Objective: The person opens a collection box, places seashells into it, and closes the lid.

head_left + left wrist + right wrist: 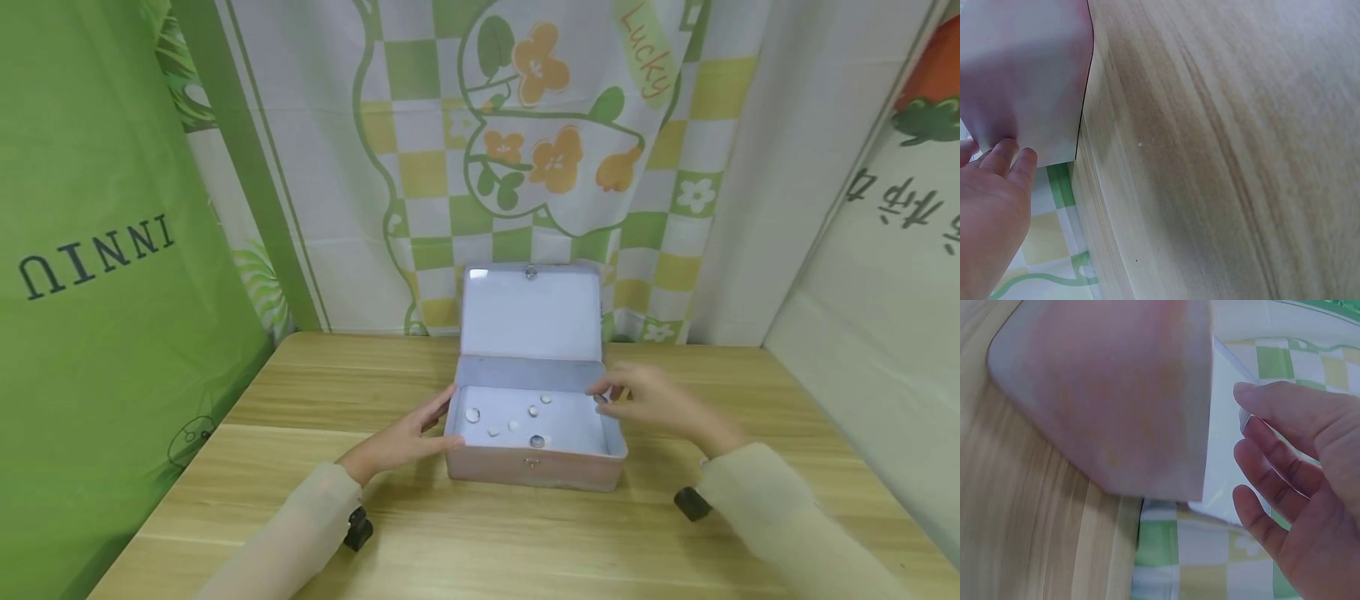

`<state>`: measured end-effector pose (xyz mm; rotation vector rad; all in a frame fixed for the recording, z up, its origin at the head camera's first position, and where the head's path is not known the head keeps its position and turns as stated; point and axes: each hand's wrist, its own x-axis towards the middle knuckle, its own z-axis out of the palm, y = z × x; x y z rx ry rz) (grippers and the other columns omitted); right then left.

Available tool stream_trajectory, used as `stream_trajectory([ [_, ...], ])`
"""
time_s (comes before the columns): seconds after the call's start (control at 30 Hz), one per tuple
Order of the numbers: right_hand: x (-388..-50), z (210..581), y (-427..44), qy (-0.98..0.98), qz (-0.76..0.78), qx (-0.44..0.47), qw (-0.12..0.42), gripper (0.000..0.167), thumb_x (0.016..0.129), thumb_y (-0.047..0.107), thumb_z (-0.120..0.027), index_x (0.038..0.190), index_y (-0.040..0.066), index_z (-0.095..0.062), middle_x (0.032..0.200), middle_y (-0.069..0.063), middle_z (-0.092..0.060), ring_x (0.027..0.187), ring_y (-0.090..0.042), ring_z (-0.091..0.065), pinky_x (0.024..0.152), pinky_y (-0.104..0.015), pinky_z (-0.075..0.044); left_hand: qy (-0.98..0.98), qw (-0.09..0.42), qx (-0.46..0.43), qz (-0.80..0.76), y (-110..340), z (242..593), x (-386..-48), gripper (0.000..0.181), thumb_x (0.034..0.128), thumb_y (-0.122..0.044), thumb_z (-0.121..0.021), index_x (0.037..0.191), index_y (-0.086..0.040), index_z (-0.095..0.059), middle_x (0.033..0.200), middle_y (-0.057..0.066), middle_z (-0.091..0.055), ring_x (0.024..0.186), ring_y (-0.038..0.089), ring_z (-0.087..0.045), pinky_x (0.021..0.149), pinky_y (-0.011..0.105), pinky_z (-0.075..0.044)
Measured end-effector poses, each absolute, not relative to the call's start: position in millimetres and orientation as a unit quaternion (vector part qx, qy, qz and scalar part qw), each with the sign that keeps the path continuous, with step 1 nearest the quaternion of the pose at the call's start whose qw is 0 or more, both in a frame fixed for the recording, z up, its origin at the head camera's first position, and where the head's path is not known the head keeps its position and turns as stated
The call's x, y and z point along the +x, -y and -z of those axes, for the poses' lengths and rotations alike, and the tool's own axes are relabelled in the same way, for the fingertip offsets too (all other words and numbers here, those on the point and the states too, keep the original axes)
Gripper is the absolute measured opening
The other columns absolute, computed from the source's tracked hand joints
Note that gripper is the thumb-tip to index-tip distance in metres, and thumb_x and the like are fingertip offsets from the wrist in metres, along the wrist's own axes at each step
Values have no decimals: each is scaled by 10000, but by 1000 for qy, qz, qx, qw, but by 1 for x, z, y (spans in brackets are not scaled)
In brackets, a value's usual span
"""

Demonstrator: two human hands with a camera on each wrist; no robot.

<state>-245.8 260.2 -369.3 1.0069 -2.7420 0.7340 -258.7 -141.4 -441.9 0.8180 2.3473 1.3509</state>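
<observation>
A shallow pinkish metal box [536,475] stands on the table with its lid [532,312] raised and its pale interior facing me. At its left side, my left hand [405,437] holds the wall, thumb over the front left rim and fingers against the outer side [1029,112]. Above the box's right end, my right hand [652,404] pinches a small round silvery piece [1244,417] between thumb and index finger; the other fingers are loosely bent. Several small pieces lie scattered inside, among them a pale ring-like one [472,414] and a darker round one [537,442].
The wood-grain table [375,533] carries the box near its back edge. Behind hangs a checked, flowered curtain [420,158]. Green fabric [97,350] walls the left, white fabric [885,325] the right. A thin dark cord [183,437] hangs beside the table's left edge.
</observation>
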Motion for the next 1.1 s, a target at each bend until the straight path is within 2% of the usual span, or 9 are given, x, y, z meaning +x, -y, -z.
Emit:
stream_trajectory([
  [0.1, -250, 373, -253, 905, -244, 342, 62, 168, 890, 103, -764, 1058, 106, -769, 982, 8, -684, 884, -225, -643, 697, -343, -561, -820, 156, 284, -471, 141, 442, -259, 941, 962, -402, -685, 1627, -157, -66, 1667, 15, -62, 1497, 265, -186, 1201, 459, -192],
  [0.4, -261, 384, -237, 900, -254, 353, 34, 177, 892, 75, -746, 1069, 84, -759, 1015, -23, -693, 906, -257, -648, 762, -450, -575, -822, 158, 283, -469, 141, 440, -257, 924, 961, -409, -683, 1626, -233, -66, 1667, 0, -52, 1499, 250, -178, 1203, 451, -186],
  [0.6, -266, 391, -228, 898, -251, 359, 38, 170, 880, 56, -756, 1049, 72, -762, 993, -18, -702, 880, -267, -653, 742, -452, -572, -820, 159, 285, -470, 141, 440, -258, 935, 961, -408, -683, 1627, -199, -62, 1667, 10, -50, 1499, 252, -173, 1203, 451, -183],
  [0.8, -270, 395, -225, 902, -257, 347, 16, 179, 891, 71, -748, 1070, 81, -758, 992, -2, -685, 898, -265, -647, 775, -471, -568, -818, 158, 287, -473, 140, 440, -259, 946, 960, -402, -687, 1628, -166, -59, 1667, 17, -50, 1498, 256, -177, 1202, 455, -184],
  [1.1, -270, 396, -225, 909, -247, 335, 12, 218, 881, 95, -759, 1099, 110, -757, 1019, 11, -654, 904, -236, -629, 715, -283, -524, -817, 158, 291, -472, 141, 442, -260, 952, 962, -397, -686, 1626, -146, -52, 1666, 24, -47, 1498, 259, -175, 1201, 455, -185],
])
